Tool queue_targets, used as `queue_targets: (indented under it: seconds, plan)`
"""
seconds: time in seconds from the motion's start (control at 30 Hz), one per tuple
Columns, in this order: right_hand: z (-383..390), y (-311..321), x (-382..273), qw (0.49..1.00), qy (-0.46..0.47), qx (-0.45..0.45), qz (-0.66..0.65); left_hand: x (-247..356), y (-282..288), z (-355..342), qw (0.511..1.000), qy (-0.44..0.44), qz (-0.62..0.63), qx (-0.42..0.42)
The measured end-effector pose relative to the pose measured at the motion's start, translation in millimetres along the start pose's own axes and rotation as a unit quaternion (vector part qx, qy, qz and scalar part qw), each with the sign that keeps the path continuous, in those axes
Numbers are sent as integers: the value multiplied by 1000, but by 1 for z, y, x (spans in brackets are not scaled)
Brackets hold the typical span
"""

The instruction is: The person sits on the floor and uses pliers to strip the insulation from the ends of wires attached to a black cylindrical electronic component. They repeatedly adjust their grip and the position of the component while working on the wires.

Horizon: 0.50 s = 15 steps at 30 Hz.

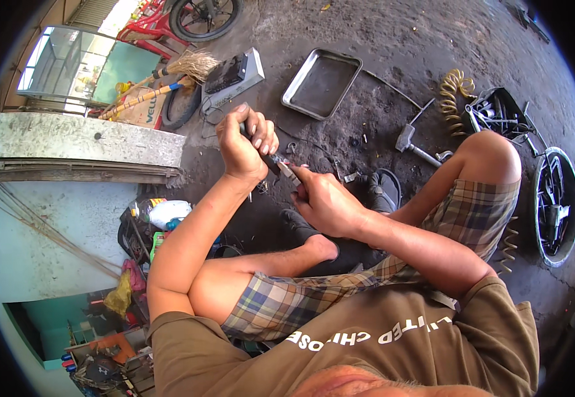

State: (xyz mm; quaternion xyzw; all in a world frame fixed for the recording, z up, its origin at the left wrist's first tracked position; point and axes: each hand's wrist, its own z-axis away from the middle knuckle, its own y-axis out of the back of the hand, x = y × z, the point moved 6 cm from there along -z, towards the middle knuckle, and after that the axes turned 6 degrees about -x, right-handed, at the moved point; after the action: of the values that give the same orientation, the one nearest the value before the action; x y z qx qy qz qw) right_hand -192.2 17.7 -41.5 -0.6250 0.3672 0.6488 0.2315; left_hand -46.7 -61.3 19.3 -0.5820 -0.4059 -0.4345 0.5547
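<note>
My left hand (pixel 247 142) is wrapped around the dark handle of a tool (pixel 272 161), held upright-left of centre in the head view. The tool's metal end reaches down toward my right hand (pixel 324 205), whose fingers are closed on a small metal piece (pixel 289 172) that meets it; its exact shape is unclear. Both hands are over my bent legs, above the dark dirty floor. Below them my feet (pixel 307 231) rest in dark sandals.
A metal tray (pixel 320 110) lies ahead, beside a grey boxy device (pixel 253 73). To the right are a mallet (pixel 405 137), coiled hose (pixel 456 86), tool bin (pixel 496 112) and round basin (pixel 542 238). Brooms (pixel 151 92), a low wall (pixel 82 142) and clutter (pixel 168 215) fill the left.
</note>
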Motion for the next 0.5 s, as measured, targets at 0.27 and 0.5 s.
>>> queue_targets:
  seconds: [0.27,0.5]
  plan:
    - [1,-2,12,996,-70,42,-22,0,-22,1,984,-113,-136,-18]
    - [8,-15,21,978,-158,54,-126,-16,-39,12,884,-295,-342,-120]
